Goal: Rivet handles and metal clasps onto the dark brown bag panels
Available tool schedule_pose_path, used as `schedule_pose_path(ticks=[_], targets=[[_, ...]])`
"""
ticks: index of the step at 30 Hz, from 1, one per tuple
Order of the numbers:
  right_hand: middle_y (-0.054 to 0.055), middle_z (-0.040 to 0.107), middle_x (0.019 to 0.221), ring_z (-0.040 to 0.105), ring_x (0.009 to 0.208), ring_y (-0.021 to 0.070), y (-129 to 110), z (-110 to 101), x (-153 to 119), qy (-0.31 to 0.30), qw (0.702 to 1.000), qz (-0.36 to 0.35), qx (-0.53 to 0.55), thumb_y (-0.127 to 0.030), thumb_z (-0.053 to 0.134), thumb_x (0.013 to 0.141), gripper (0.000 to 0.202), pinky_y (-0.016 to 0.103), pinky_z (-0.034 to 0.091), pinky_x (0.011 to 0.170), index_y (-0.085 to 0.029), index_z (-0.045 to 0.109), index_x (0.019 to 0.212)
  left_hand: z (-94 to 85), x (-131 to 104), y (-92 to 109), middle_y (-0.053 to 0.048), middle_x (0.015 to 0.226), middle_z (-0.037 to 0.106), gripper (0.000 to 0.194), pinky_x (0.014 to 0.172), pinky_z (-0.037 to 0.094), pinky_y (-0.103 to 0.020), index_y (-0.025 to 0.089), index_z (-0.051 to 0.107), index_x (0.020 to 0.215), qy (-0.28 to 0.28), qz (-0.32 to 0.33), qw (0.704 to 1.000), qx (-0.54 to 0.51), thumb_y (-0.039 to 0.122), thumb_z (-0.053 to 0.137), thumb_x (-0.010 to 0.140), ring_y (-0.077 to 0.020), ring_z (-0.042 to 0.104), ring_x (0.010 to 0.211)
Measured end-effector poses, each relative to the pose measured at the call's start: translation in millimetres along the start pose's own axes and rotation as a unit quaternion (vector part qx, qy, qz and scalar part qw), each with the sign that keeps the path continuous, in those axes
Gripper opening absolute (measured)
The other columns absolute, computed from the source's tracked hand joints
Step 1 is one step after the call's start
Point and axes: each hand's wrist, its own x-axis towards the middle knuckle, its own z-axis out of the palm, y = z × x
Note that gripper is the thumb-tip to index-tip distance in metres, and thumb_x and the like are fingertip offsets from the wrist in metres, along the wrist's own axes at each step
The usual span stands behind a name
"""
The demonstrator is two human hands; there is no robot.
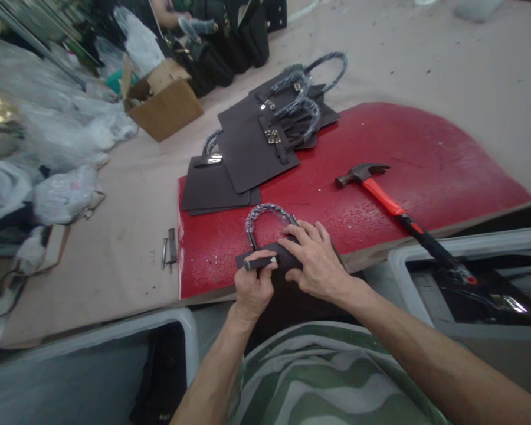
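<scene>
My left hand (253, 290) is closed around a short dark rod with a pale tip (259, 263), held almost level at the near edge of the red board. Under both hands lies a dark bag panel (283, 255) with a plastic-wrapped loop handle (265, 208) rising from its far side. My right hand (313, 260) rests on the panel with its fingers stretched out, just right of the rod. Much of the panel is covered by my hands. Beyond them, several similar dark panels (252, 156) with wrapped handles and metal clasps overlap in a pile.
A claw hammer (383, 198) lies on the red board (425, 153), its handle jutting past the near edge. Small metal tools (171, 247) sit to the left. Farther off are a cardboard box (168, 112), black bags (230, 47) and another person's arm (166, 13). Grey-rimmed bins (188, 330) flank me.
</scene>
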Motion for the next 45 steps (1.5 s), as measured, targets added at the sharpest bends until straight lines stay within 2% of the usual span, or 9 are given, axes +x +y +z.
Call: schedule_pose_path(ticks=[7, 13, 17, 25, 34, 37, 40, 43, 45], targets=[[0.013, 0.05, 0.145, 0.039, 0.137, 0.0373, 4, 0, -2, 0.025, 0.998, -0.028, 0.042, -0.023, 0.078, 0.072, 0.062, 0.062, 0.027, 0.116, -0.021, 0.06, 0.132, 7.8, 2, 0, -0.006, 0.093, 0.074, 0.012, 0.084, 0.059, -0.029, 0.018, 0.063, 0.101, 0.016, 0.018, 1.0, -0.004, 0.022, 0.053, 0.099, -0.0171, 0.073, 0.09], [0.018, 0.058, 0.127, 0.053, 0.12, 0.0329, 55, -43, -25, 0.207, 0.977, 0.055, -0.022, -0.027, 0.062, 0.087, 0.042, 0.049, 0.044, 0.103, -0.013, 0.061, 0.126, 12.0, 4, 1, -0.005, 0.092, 0.074, 0.009, 0.079, 0.059, -0.025, 0.018, 0.062, 0.103, 0.023, 0.026, 0.999, -0.032, 0.019, 0.056, 0.096, -0.0161, 0.073, 0.083], [0.024, 0.057, 0.118, 0.058, 0.102, 0.0377, 93, -82, -42, 0.098, 0.951, 0.221, -0.19, -0.035, 0.055, 0.091, 0.037, 0.047, 0.046, 0.079, -0.011, 0.062, 0.119, 14.1, 3, 1, -0.004, 0.091, 0.074, 0.011, 0.074, 0.058, -0.023, 0.02, 0.061, 0.104, 0.019, 0.013, 0.999, -0.047, 0.017, 0.056, 0.094, -0.0152, 0.073, 0.076], [0.005, 0.051, 0.065, 0.055, 0.066, 0.0223, 102, -112, -19, -0.02, 0.928, 0.372, 0.029, -0.017, 0.058, 0.075, 0.008, 0.032, 0.038, 0.058, -0.019, 0.052, 0.071, 16.1, 6, 0, -0.005, 0.088, 0.073, 0.011, 0.073, 0.059, -0.027, 0.021, 0.058, 0.103, 0.001, 0.011, 0.998, -0.055, 0.017, 0.056, 0.093, -0.0187, 0.074, 0.078], [-0.007, 0.039, 0.059, 0.035, 0.041, 0.0104, 10, -140, -36, 0.056, 0.919, 0.252, 0.297, -0.056, 0.042, 0.093, 0.033, 0.024, 0.03, 0.04, -0.025, 0.042, 0.08, 21.2, 4, -3, -0.005, 0.085, 0.073, 0.01, 0.073, 0.059, -0.027, 0.021, 0.059, 0.099, 0.0, -0.01, 0.998, -0.068, 0.015, 0.057, 0.091, -0.0199, 0.074, 0.078], [-0.005, 0.043, 0.054, 0.04, 0.042, 0.0119, -22, -144, -44, 0.145, 0.975, 0.078, 0.148, -0.055, 0.044, 0.096, 0.035, 0.025, 0.027, 0.044, -0.024, 0.044, 0.078, 20.5, 5, -3, -0.005, 0.085, 0.072, 0.008, 0.072, 0.059, -0.027, 0.021, 0.059, 0.098, -0.004, -0.014, 0.998, -0.064, 0.016, 0.056, 0.092, -0.0195, 0.073, 0.078], [-0.003, 0.046, 0.05, 0.038, 0.039, 0.0131, -37, -143, -46, 0.091, 0.993, -0.051, -0.057, -0.039, 0.039, 0.098, 0.029, 0.03, 0.017, 0.046, -0.025, 0.041, 0.074, 20.7, 6, -4, -0.005, 0.084, 0.073, 0.012, 0.07, 0.058, -0.026, 0.02, 0.06, 0.1, 0.009, 0.01, 0.998, -0.061, 0.014, 0.055, 0.091, -0.0188, 0.073, 0.076], [-0.002, 0.049, 0.05, 0.038, 0.038, 0.0147, -48, -150, -46, 0.015, 0.987, -0.074, -0.144, -0.034, 0.034, 0.099, 0.027, 0.032, 0.014, 0.047, -0.025, 0.042, 0.074, 21.1, 6, -4, -0.005, 0.085, 0.073, 0.013, 0.07, 0.058, -0.025, 0.02, 0.061, 0.101, 0.02, 0.022, 0.998, -0.061, 0.014, 0.055, 0.091, -0.0181, 0.073, 0.075], [-0.001, 0.051, 0.052, 0.042, 0.041, 0.0157, -57, -158, -46, 0.085, 0.987, -0.053, -0.129, -0.041, 0.032, 0.101, 0.03, 0.031, 0.021, 0.048, -0.026, 0.042, 0.076, 20.8, 6, -4, -0.005, 0.086, 0.073, 0.01, 0.072, 0.059, -0.025, 0.02, 0.061, 0.1, 0.014, 0.014, 0.998, -0.06, 0.016, 0.055, 0.092, -0.0183, 0.074, 0.077]])
